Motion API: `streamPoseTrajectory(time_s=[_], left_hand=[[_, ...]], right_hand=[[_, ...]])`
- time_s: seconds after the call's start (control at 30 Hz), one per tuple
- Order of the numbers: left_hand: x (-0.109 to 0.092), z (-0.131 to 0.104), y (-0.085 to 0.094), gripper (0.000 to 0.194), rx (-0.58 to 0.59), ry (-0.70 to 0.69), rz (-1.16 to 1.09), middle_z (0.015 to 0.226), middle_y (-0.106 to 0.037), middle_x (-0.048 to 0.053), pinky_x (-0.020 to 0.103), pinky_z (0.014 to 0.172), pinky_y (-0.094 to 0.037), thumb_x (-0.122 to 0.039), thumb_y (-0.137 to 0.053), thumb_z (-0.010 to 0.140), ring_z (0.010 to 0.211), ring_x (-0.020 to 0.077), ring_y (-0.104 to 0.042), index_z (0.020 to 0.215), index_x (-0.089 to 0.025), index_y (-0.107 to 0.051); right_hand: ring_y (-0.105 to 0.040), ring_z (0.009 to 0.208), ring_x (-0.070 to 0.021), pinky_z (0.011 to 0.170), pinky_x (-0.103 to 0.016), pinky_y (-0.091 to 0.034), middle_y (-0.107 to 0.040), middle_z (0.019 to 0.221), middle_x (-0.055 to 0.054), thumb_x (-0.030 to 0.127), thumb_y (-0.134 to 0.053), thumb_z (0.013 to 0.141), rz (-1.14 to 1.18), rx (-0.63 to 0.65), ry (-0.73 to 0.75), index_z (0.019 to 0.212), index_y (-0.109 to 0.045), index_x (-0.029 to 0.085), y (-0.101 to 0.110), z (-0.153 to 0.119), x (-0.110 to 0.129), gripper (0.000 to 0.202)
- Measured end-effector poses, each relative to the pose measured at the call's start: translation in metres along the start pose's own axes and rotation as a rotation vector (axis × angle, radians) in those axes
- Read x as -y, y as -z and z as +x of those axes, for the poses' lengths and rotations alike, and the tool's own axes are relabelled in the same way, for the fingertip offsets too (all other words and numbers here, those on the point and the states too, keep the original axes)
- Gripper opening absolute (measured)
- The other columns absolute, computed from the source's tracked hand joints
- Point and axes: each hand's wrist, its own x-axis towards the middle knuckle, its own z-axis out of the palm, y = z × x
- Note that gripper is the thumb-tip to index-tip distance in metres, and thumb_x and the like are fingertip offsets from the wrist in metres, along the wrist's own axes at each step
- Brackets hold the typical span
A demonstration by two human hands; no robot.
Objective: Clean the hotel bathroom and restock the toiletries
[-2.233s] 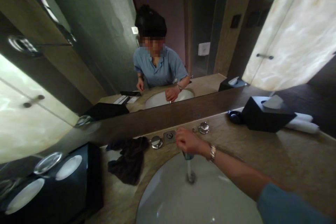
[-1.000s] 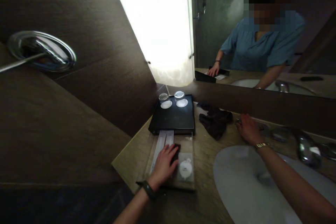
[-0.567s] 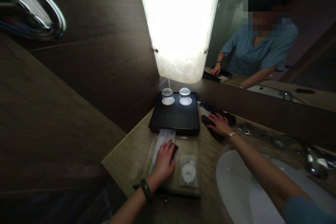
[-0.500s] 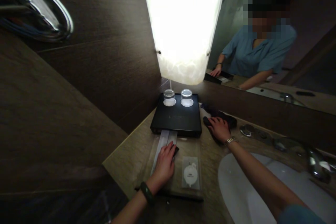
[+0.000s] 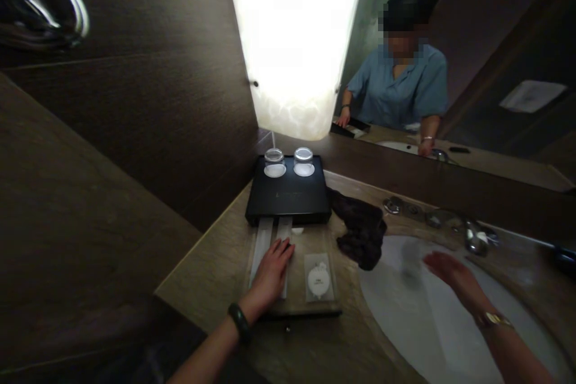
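Observation:
My left hand (image 5: 272, 270) lies flat, fingers stretched, over narrow white packets (image 5: 261, 246) in a pulled-out clear drawer (image 5: 294, 306). The drawer belongs to a black box (image 5: 288, 198) on the counter. Right of that hand lies a square packet with a round white label (image 5: 318, 278). My right hand (image 5: 452, 273) hovers over the white sink (image 5: 405, 306), fingers extended and a little blurred, with nothing visible in it. Between the box and the sink, a crumpled dark cloth (image 5: 362, 231) rests on the counter.
Two upturned glasses (image 5: 303, 163) stand on white discs on the box. A chrome faucet (image 5: 474, 234) rises behind the sink. A dark object (image 5: 564, 258) sits at the far right. A lit wall lamp (image 5: 297, 42) and a mirror (image 5: 486, 102) are above.
My right hand has left the dark cloth and moved right, over the sink. My left hand stays over the drawer's packets, its fingers lying flatter. The view has shifted to the right.

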Motion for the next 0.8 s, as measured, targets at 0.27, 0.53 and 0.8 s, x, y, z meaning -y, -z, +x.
streamPoseTrajectory(time_s=[0.27,0.53,0.8], left_hand=[[0.018,-0.006,-0.010,0.060,-0.071,-0.059,-0.016,0.161,-0.054,0.020,0.057,0.126,-0.046,0.000,-0.039,0.094,0.154,0.0347,-0.047,0.150,-0.005,-0.059],[0.023,0.003,-0.023,0.054,-0.159,-0.071,-0.040,0.155,-0.061,0.018,0.058,0.123,-0.049,-0.002,-0.044,0.094,0.147,0.0348,-0.055,0.142,-0.007,-0.066],[0.020,0.004,-0.022,0.053,-0.147,-0.075,-0.059,0.156,-0.059,0.021,0.058,0.124,-0.048,-0.001,-0.047,0.093,0.147,0.0365,-0.054,0.143,-0.003,-0.065]], right_hand=[[-0.052,0.150,-0.0326,0.126,-0.054,-0.043,-0.053,0.161,-0.021,0.037,-0.044,0.104,0.112,0.383,0.354,0.156,-0.056,0.011,-0.057,0.014,0.251,0.059],[-0.017,0.164,-0.0472,0.131,-0.065,-0.021,-0.022,0.170,-0.039,0.027,-0.055,0.101,0.013,0.476,0.008,0.159,-0.034,-0.011,-0.163,0.045,0.371,0.072],[-0.015,0.165,-0.0454,0.133,-0.060,-0.017,-0.021,0.171,-0.039,0.031,-0.047,0.105,0.049,0.471,-0.076,0.159,-0.029,-0.015,-0.160,0.035,0.366,0.074]])
